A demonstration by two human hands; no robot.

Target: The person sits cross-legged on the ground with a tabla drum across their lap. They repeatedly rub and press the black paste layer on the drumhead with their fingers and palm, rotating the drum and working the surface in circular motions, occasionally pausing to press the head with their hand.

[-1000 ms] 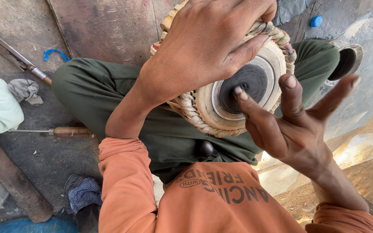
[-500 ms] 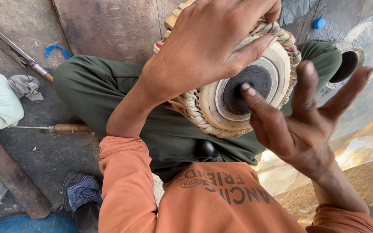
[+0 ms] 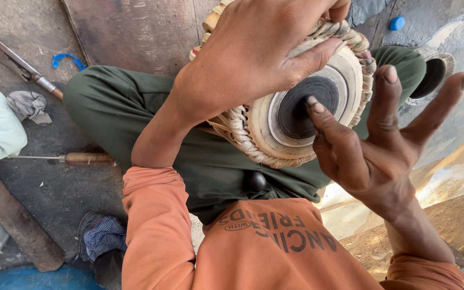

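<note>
The small drum (image 3: 307, 107), its pale skin ringed with braided lacing and marked by a black centre spot, lies tilted on the person's lap. Nearest the camera, the right hand (image 3: 382, 156) is spread wide, grip open, forefinger tip on the drum's black spot. Beyond it, the left hand (image 3: 259, 48) lies across the drum's upper rim, fingers curled over the drum. Left of the drum, a wooden-handled tool (image 3: 76, 158) rests on the floor.

We have the drum (image 3: 296, 115) on our lap, our left hand (image 3: 259, 48) laid over its rim and our right hand (image 3: 377, 145) at its right edge. On the floor (image 3: 38, 198) to the left lie a wooden-handled tool (image 3: 76, 158) and a rag (image 3: 25, 103).
</note>
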